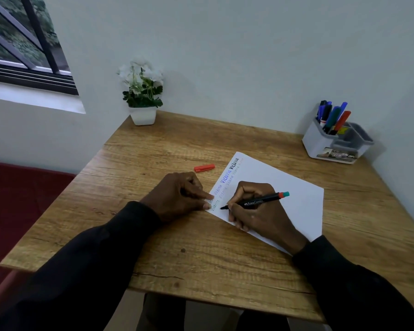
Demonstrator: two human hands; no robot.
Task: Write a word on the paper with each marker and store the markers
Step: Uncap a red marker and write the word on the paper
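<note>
On the bench, my right hand [256, 211] pinches the marker [261, 201], tip on the paper [285, 185], while my left hand [179, 194] presses flat fingertips on its edge; I'd keep pinning it and stroke lightly.

**Setting: small indoor writing corner**

Location reads as a study nook in a home or a small office; I cannot tell which. Evidence:

- I sit at a wood-grain bench [201, 259] set in a corner of plain pale walls [249, 56].
- A barred window [22, 44] on the left looks onto greenery.
- A white-flowered plant [142, 96] in a white pot stands at the bench's far left corner.
- A white and grey desk organiser [320, 145] at the far right corner holds several capped markers [334, 117] upright.
- A sheet of paper [285, 187] with handwritten words lies before me.
- A low dark red surface [22, 199], blurred, lies left of the bench.
</note>
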